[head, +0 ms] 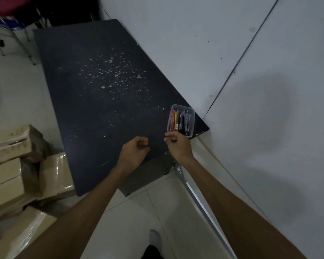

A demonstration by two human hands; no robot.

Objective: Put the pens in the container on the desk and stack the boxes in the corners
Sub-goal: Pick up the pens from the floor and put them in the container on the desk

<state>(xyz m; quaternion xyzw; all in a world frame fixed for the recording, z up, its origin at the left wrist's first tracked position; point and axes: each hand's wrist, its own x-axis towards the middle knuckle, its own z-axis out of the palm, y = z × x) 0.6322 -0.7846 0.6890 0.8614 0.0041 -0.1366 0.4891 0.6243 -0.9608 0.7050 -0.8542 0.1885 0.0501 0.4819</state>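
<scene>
The container (180, 120) is a small clear plastic tub, rectangular with rounded corners and no lid on it. It stands on the near right corner of the bench (94, 101), close to the wall (195, 43). The pens (180, 121) lie side by side inside it, lengthwise: red and yellow barrels on the left, dark ones in the middle, one with blue on the right. How many there are cannot be told.

The right hand (178, 144) is at the near end of the container, fingers curled in with the fingertips drawn together. Whether it touches the rim or pinches anything cannot be told. The left hand (134, 152) hovers over the near edge of the bench, just beside the right one, fingers loosely curled; nothing shows in it. Both forearms are bare.

The bench top is dark, matte, and speckled with pale flecks, densest toward its middle. Its long right edge runs along the pale wall.

The boxes (13, 165) are brown cardboard, piled unevenly on the floor (157, 212) to the left of the bench; some are wrapped in shiny tape or film. The floor is pale tile. A metal-legged chair (11, 38) stands beyond the far left corner of the bench.
</scene>
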